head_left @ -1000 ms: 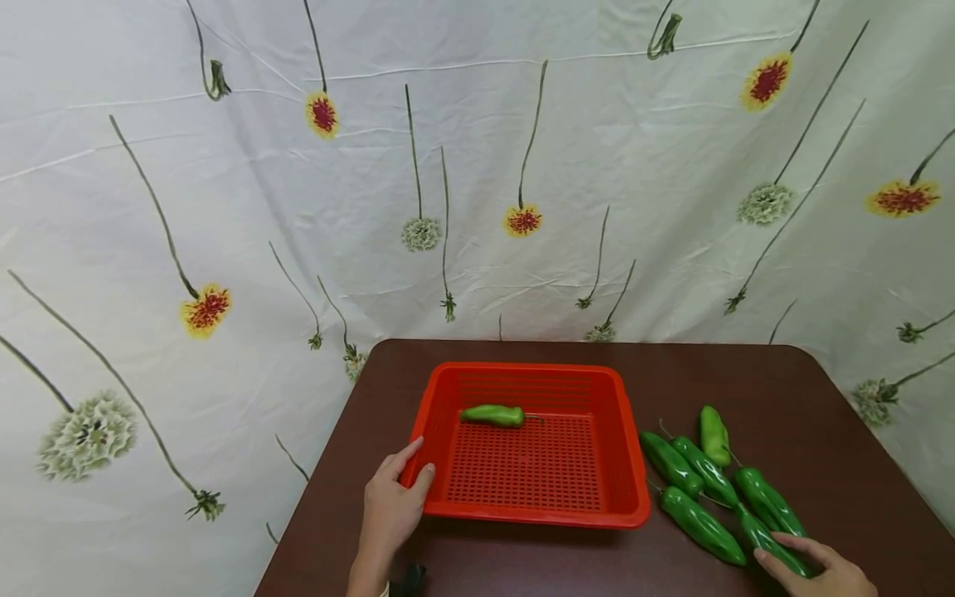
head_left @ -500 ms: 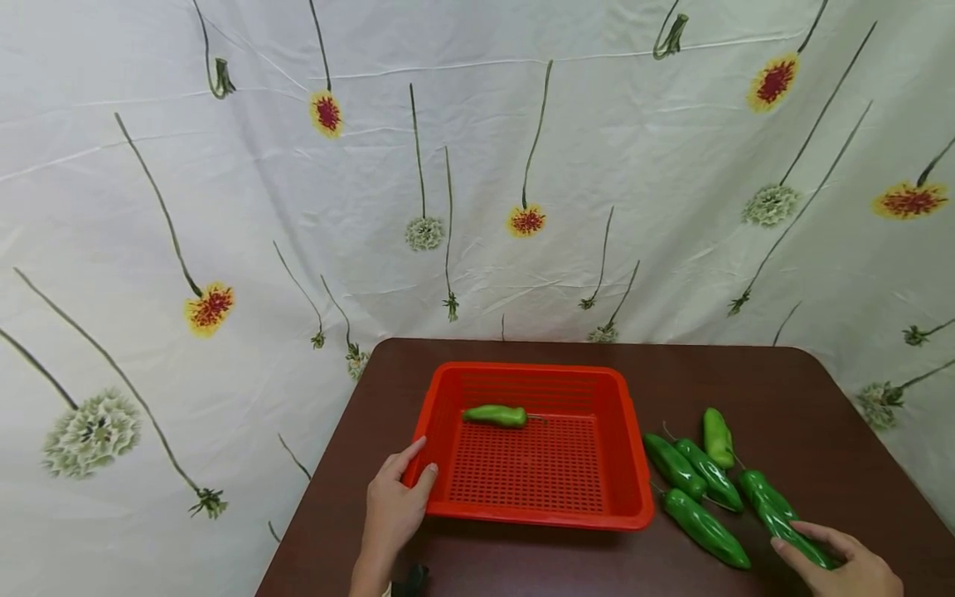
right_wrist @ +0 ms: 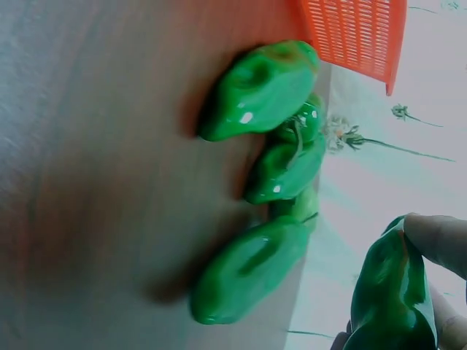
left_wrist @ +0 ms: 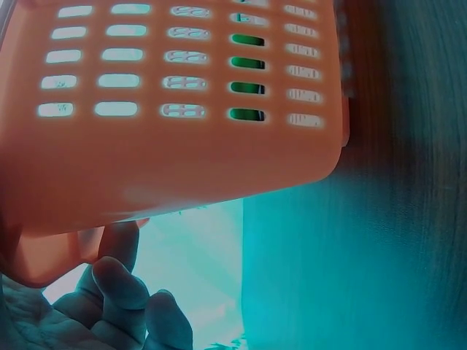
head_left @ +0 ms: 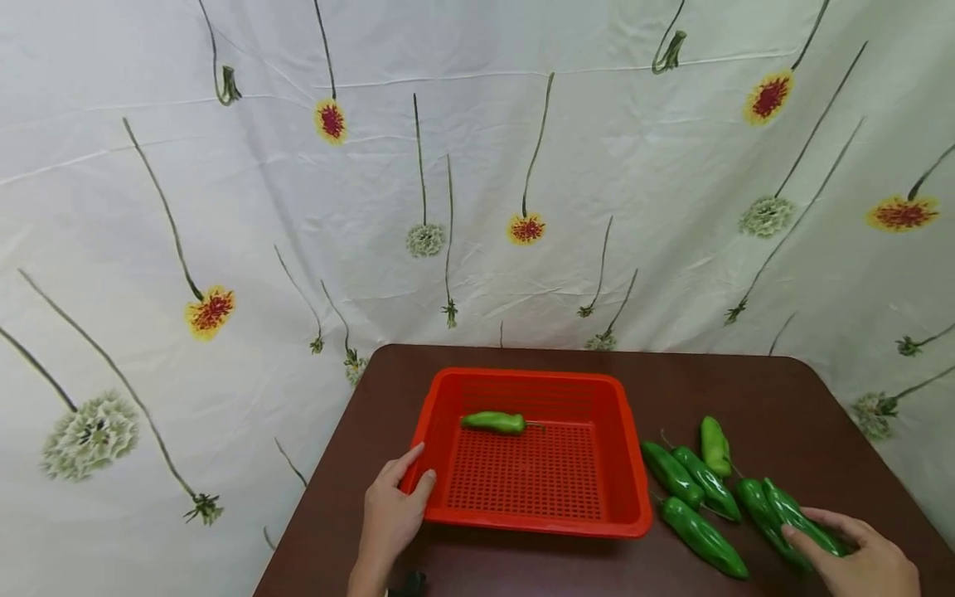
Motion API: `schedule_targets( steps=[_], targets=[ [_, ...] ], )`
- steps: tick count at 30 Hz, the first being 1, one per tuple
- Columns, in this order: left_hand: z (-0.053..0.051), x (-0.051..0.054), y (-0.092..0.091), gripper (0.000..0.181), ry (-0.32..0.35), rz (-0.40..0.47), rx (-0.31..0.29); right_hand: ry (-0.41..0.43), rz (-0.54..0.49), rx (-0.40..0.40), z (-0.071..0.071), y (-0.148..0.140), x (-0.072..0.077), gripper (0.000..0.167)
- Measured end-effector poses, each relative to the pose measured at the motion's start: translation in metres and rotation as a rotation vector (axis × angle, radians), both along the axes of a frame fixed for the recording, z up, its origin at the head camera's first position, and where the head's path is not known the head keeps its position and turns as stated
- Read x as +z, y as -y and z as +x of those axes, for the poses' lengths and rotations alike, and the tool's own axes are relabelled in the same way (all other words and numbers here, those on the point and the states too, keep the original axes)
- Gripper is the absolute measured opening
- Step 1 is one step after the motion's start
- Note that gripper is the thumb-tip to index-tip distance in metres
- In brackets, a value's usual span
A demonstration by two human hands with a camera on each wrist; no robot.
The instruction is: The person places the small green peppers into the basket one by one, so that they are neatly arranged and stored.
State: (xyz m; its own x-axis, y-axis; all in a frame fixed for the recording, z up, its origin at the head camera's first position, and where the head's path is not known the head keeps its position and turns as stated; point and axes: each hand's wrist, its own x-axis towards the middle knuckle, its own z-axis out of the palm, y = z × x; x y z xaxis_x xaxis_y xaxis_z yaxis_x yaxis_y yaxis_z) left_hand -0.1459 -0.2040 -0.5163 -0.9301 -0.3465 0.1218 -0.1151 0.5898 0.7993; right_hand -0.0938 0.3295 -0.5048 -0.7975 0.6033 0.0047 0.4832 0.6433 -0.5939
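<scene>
Head view puts the right hand (head_left: pixel 869 555) at four o'clock from the red plastic perforated basket (head_left: pixel 537 523), its thumb and fingers pinching a glossy dark-green tapered pepper (head_left: pixel 804 521). Judging by the right wrist view, this pepper is up off the dark-brown smooth-topped table (head_left: pixel 739 385). Its closest neighbour, a second shiny deep-green pepper (head_left: pixel 768 522), lies at nine o'clock from it; four other loose ones lie at ten. One lighter-green slim pepper (head_left: pixel 494 422) sits inside the basket, towards eleven o'clock. The left hand (head_left: pixel 391 510) grips the rim at eight o'clock, thumb over the inner side, fingers curled beneath the outer edge. To do this step well, the pinch should probably stay firm but gentle, since the waxy skin looks slippery, with the pepper raised clear so it rolls no neighbour, while the left hand steadies the basket without tipping it. No brand, label or writing is readable anywhere.
</scene>
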Motion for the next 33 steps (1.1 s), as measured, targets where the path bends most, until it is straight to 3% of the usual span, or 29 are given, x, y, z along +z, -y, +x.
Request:
schedule_targets(
  steps=[5,13,25,33],
  targets=[
    [0.0,-0.001,0.0,0.047,0.008,-0.009,-0.003,-0.029,0.083,0.076,-0.007,0.001,0.016,0.057],
    [0.001,0.0,0.0,0.047,-0.008,-0.003,-0.006,-0.025,0.089,0.157,-0.024,0.012,0.04,0.062],
    [0.002,0.001,-0.001,0.047,0.006,0.014,0.005,-0.294,0.112,0.41,-0.04,0.043,0.059,0.045],
    [0.002,0.002,0.001,0.046,-0.006,0.009,0.002,-0.338,0.081,0.483,-0.053,0.068,0.07,0.041]
  ],
)
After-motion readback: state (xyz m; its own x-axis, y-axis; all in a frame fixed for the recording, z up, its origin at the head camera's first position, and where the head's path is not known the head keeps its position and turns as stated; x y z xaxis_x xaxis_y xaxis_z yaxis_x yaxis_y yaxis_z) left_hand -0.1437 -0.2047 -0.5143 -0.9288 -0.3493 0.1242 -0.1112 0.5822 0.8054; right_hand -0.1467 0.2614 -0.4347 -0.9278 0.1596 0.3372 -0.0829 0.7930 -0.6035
